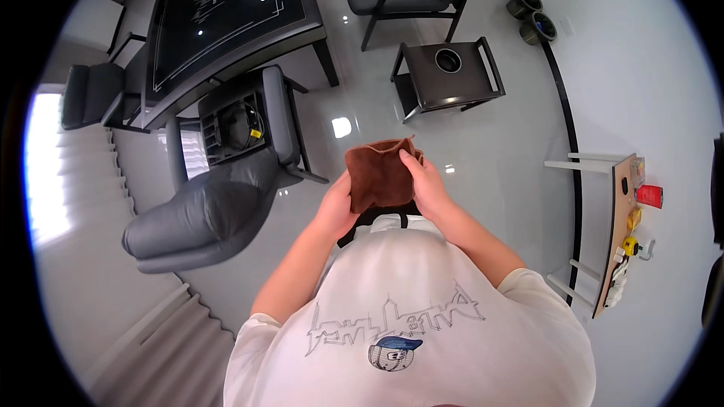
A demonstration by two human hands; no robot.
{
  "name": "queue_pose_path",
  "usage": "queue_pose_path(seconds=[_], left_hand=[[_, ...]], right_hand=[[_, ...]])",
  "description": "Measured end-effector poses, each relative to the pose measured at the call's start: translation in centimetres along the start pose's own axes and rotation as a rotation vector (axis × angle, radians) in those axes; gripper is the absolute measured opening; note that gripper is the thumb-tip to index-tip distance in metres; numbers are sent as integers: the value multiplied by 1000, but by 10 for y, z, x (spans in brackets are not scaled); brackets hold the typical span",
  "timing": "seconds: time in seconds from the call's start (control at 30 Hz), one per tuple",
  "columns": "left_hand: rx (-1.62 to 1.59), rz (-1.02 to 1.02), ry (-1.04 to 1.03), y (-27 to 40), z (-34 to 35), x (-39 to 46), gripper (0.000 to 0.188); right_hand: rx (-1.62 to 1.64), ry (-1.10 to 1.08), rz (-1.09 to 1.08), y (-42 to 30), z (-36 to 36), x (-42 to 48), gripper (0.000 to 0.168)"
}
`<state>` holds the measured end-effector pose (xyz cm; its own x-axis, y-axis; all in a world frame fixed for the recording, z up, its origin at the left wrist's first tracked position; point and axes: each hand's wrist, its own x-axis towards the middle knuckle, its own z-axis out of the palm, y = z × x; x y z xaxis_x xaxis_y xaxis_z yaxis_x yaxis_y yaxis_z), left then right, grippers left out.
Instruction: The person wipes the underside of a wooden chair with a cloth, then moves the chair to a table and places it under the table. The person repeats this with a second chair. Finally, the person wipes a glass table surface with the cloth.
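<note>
A folded brown cloth (380,178) with stitched edges is held up in front of my waist. My left hand (337,206) grips its left side, the fingers mostly hidden behind the fabric. On the opposite side my right hand (428,181) pinches the upper right part, thumb lying over the front. Several layers show at the cloth's top right corner, near that thumb.
Ahead stands a dark side table (461,76) with a round inset. To the left are a grey armchair (226,198) holding a coiled cable (240,124), and a large black table (226,17). At right a narrow table (613,232) bears a yellow tape measure (630,246) and small items.
</note>
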<state>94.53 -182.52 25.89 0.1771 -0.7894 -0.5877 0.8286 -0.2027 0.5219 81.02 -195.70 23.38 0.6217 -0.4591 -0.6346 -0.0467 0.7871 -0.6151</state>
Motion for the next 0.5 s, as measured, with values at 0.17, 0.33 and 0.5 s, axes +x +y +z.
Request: queue_pose_path(seconds=[0.17,0.33,0.5], left_hand=[[905,507,443,36,2,78,29],[1069,374,265,108,-3,140,14],[1035,413,317,180,-17,176,14]], right_hand=[[101,-97,23,-27,25,71,46],[108,-358,360,-83,56,163,44],[-82,-434,325,-119,89,250,44]])
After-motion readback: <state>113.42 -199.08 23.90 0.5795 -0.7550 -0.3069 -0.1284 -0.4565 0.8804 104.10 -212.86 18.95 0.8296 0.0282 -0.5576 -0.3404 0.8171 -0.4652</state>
